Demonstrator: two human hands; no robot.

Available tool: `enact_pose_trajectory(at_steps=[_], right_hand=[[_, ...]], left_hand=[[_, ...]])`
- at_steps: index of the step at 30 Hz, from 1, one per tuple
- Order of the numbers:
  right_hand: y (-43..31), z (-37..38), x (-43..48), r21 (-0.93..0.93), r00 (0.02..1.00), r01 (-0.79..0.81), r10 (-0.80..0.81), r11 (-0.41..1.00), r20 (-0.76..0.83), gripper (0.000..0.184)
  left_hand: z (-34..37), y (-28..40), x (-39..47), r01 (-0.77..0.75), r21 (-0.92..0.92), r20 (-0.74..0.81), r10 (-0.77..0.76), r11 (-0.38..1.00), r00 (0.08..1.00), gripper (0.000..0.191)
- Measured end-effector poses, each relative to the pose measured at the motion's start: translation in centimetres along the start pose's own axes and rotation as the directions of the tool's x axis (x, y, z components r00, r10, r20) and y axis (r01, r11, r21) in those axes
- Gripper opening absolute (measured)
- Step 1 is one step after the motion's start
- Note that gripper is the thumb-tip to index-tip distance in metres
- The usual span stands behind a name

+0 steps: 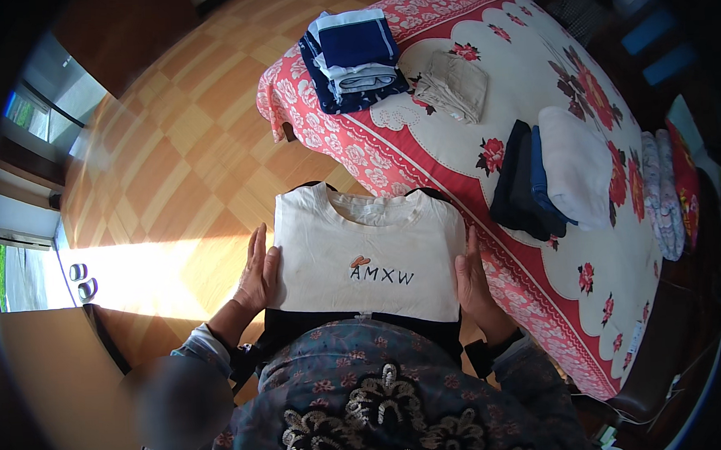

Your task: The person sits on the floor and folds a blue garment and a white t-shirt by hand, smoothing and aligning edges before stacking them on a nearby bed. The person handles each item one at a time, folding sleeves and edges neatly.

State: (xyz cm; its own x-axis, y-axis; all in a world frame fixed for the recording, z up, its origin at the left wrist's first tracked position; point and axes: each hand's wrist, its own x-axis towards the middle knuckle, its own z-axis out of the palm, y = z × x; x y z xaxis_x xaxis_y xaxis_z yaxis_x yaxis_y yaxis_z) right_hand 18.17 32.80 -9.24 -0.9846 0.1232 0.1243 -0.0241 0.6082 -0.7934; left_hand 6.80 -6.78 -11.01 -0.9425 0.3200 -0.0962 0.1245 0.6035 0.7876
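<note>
A folded white short-sleeved T-shirt [314,275] rests across my lap, its round neckline facing away from me. Dark lettering and a small orange-brown motif mark its front. My left hand [258,271] stands on edge along the shirt's left side, palm inward, thumb apart from the fingers. Along the opposite side, my right hand [473,274] is held the same way, with its thumb by the fabric. Both palms touch or nearly touch the side edges, and neither hand visibly grips the cloth. Black trousers [364,319] show beneath the shirt.
To the right is a bed with a red-and-white floral cover [538,277]. On it lie a stack of folded blue clothes [355,44], folded beige trousers [453,85], dark folded garments [519,188] and a white folded cloth [575,167]. Slippers [85,279] stand on the sunlit floor [145,264].
</note>
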Motion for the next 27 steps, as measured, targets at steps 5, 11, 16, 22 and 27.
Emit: enact_pose_trajectory(at_steps=[5,11,16,22,27], right_hand=[[0.8,-1.4,-1.2,0.49,0.916,-0.386,0.387,0.782,0.105,0.054],[-0.4,-2.1,-1.0,0.702,0.874,-0.474,0.381,0.531,0.302,0.051],[0.1,-2.9,-0.7,0.638,0.77,-0.628,0.474,0.446,0.426,0.05],[-0.1,-3.2,-0.1,0.564,0.751,-0.658,0.488,0.499,0.446,0.051],[-1.0,-3.3,0.3,0.565,0.746,-0.663,0.497,0.491,0.443,0.056]], left_hand=[[-2.2,-2.1,-0.1,0.364,-0.602,0.256,-0.26,0.71,0.931,0.063],[-3.3,-0.6,1.7,0.552,-0.538,0.443,-0.344,0.637,0.828,0.053],[-3.4,-0.1,1.9,0.525,-0.615,0.479,-0.25,0.588,0.841,0.055],[-3.5,-0.2,3.1,0.58,-0.586,0.519,-0.287,0.566,0.805,0.051],[-4.0,0.7,3.6,0.58,-0.618,0.541,-0.248,0.531,0.804,0.051]])
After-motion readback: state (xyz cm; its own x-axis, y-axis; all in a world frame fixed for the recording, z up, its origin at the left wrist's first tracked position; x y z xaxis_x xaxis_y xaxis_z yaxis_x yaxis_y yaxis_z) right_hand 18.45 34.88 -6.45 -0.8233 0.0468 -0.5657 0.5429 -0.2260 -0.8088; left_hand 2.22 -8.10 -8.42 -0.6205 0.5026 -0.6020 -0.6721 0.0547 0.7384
